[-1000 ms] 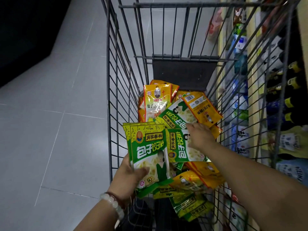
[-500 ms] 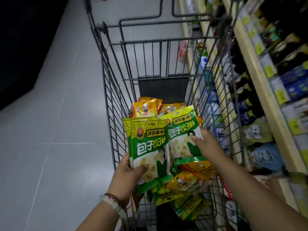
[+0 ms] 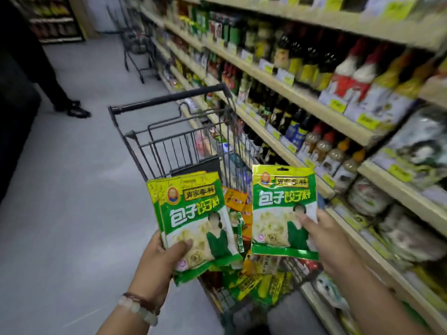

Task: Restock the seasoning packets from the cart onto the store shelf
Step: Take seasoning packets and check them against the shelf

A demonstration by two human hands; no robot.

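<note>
Head view shows me two hands holding green seasoning packets over the cart (image 3: 169, 102). My left hand (image 3: 159, 262) grips a stack (image 3: 193, 218) of them, thumb curled over the front and fingers behind; staggered top edges show more than one. My right hand (image 3: 331, 240) pinches a single packet (image 3: 280, 209) by its lower right side, thumb on the front. Both fronts read alike: a yellow band on top with a round orange logo, a small yellow label whose characters I cannot make out, then large white and yellow characters reading 包子饺子料 on green, above a pale food picture and a figure in green. More green and orange packets (image 3: 256, 281) lie heaped in the cart below. Shelves (image 3: 285, 93) on my right carry bottles behind blurred yellow price tags. A bead bracelet (image 3: 137, 308) circles my left wrist.
</note>
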